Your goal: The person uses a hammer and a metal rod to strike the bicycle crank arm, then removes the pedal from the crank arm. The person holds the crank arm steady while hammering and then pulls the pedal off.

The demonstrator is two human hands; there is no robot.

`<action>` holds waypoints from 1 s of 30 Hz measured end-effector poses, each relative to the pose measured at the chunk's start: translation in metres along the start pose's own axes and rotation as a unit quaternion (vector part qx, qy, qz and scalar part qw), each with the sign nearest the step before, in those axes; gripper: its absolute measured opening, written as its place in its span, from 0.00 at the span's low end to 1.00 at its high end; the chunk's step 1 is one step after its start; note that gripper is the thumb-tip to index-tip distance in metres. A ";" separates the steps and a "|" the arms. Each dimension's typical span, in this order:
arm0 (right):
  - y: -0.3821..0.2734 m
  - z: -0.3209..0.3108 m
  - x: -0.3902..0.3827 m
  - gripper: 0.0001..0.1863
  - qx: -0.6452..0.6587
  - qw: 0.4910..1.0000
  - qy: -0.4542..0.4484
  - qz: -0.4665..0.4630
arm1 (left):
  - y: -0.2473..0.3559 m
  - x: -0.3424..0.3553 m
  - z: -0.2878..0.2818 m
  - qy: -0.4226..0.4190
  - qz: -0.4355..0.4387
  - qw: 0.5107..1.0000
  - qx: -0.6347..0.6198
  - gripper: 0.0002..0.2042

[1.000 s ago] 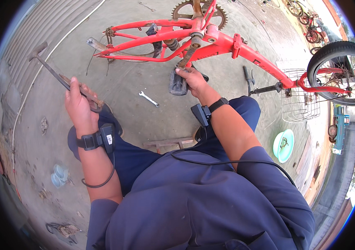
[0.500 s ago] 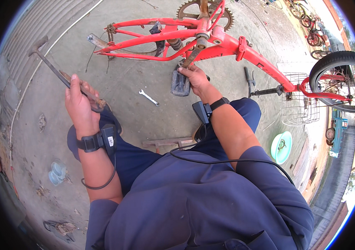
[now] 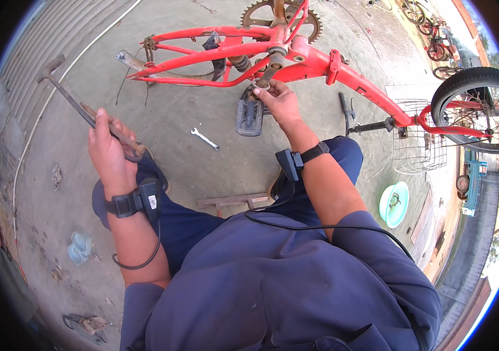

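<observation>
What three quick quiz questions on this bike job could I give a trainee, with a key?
1. True or false: the left hand grips a long metal hammer with a rusty handle.
2. What is the right hand touching? A) the silver flat wrench on the concrete ground B) the crank by the black pedal on the red bicycle frame C) the wire basket
3. Fill in: the round light-green plastic basin lies to the person's ____ side.

Key: 1 true; 2 B; 3 right.
</observation>
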State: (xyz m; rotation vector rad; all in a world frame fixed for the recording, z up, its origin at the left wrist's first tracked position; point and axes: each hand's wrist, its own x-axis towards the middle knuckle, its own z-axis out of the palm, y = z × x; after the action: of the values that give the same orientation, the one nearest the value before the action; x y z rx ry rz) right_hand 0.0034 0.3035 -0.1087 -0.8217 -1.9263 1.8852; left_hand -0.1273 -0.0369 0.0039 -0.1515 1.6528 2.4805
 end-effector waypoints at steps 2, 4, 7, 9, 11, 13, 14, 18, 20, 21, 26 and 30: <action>-0.013 -0.001 -0.004 0.27 0.009 1.000 0.007 -0.012 | 0.000 0.000 0.000 0.002 -0.011 1.000 0.000 0.13; -0.027 -0.002 -0.009 0.26 -0.005 1.000 0.021 -0.021 | -0.001 0.000 0.001 0.007 -0.012 1.000 0.000 0.13; -0.047 -0.002 -0.014 0.25 0.007 0.999 0.022 -0.036 | -0.001 0.000 0.001 0.011 -0.015 1.000 -0.002 0.13; -0.057 -0.002 -0.016 0.25 0.017 0.999 0.016 -0.043 | 0.000 0.000 0.001 0.004 -0.005 1.000 -0.002 0.13; -0.065 -0.003 -0.016 0.24 0.016 0.999 0.016 -0.044 | 0.000 0.000 0.001 0.001 -0.014 1.000 -0.005 0.13; -0.071 -0.004 -0.016 0.24 0.007 0.998 0.013 -0.058 | 0.000 -0.001 0.002 0.011 -0.016 1.000 -0.005 0.13; -0.073 -0.005 -0.015 0.24 0.000 0.998 0.015 -0.063 | 0.000 -0.001 0.003 0.018 -0.017 1.000 -0.005 0.13; -0.080 -0.009 -0.013 0.22 -0.028 0.996 0.016 -0.077 | 0.001 -0.002 0.005 0.015 -0.003 1.000 -0.006 0.13; -0.082 -0.009 -0.012 0.21 -0.015 0.997 0.018 -0.068 | 0.001 -0.002 0.006 0.018 -0.014 1.000 -0.006 0.13; -0.082 -0.008 -0.011 0.21 -0.014 0.997 0.023 -0.067 | 0.001 -0.002 0.006 0.017 -0.001 1.000 -0.002 0.13; -0.088 -0.001 -0.011 0.23 0.034 0.998 0.048 -0.026 | 0.001 -0.001 0.003 0.007 -0.013 1.000 0.001 0.13; -0.095 0.002 -0.010 0.24 0.050 0.997 0.062 0.016 | 0.000 0.001 0.001 -0.004 -0.002 1.000 0.001 0.13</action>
State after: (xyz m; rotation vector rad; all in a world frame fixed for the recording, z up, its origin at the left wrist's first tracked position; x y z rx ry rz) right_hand -0.0067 0.2999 -0.0133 -0.9204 -1.7409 1.8846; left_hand -0.1277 -0.0359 0.0040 -0.1452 1.6517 2.4731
